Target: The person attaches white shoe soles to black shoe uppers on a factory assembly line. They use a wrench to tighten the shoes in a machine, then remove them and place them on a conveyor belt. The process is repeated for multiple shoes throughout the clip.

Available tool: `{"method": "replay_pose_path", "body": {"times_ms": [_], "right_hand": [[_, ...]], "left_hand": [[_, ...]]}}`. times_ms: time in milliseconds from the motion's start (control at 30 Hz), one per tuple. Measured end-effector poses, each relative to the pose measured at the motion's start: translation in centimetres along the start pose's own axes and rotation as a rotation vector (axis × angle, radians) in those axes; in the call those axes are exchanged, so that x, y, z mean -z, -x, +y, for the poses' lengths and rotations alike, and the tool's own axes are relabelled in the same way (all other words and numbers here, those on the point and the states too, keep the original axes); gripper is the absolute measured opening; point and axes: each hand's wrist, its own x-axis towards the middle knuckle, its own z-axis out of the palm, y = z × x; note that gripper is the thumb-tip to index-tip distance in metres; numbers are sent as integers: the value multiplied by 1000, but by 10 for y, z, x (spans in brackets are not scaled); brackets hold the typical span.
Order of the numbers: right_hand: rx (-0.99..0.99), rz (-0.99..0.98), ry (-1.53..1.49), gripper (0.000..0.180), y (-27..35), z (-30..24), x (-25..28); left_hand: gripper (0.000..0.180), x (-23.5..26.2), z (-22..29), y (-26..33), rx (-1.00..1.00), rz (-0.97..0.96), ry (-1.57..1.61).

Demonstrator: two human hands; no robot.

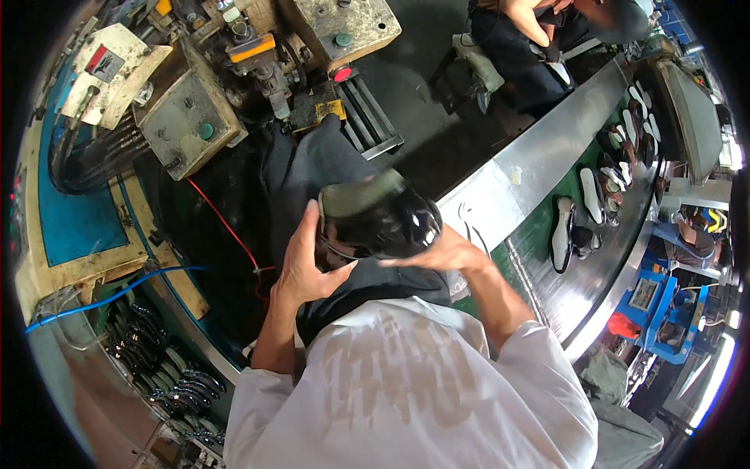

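Observation:
A glossy black shoe (391, 223), smeared by motion, is held above my lap between my two hands. Its left end shows a dull grey-green patch. My left hand (307, 254) is closed on that end, thumb pointing right under the lower edge. My right hand (441, 252) grips the other end from the lower right; its fingers are partly hidden by the shoe. Ahead of my knees stands a machine with a metal clamp arm (269, 82) and a yellow-marked block.
Right of me runs a metal bench (488, 191) beside a belt with shoes and soles (561, 234). A seated co-worker (516, 55) works beyond it. At lower left is a rack of dark glossy curved pieces (172, 375). A red hose (223, 219) and blue hose (117, 295) cross the left.

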Motion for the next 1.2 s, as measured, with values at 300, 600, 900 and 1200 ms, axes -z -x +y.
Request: {"method": "replay_pose_path", "body": {"times_ms": [300, 600, 900, 1200], "right_hand": [[566, 136, 385, 88, -70, -11, -98], [543, -321, 637, 63, -86, -30, -150], [304, -533, 704, 22, -91, 33, -120], [213, -437, 866, 25, -101, 60, -102]], "left_hand": [[130, 47, -1, -2, -13, 254, 171], [120, 87, 47, 146, 528, 858, 44], [115, 67, 86, 459, 1215, 1555, -598], [88, -58, 14, 677, 1920, 874, -1137]]}}
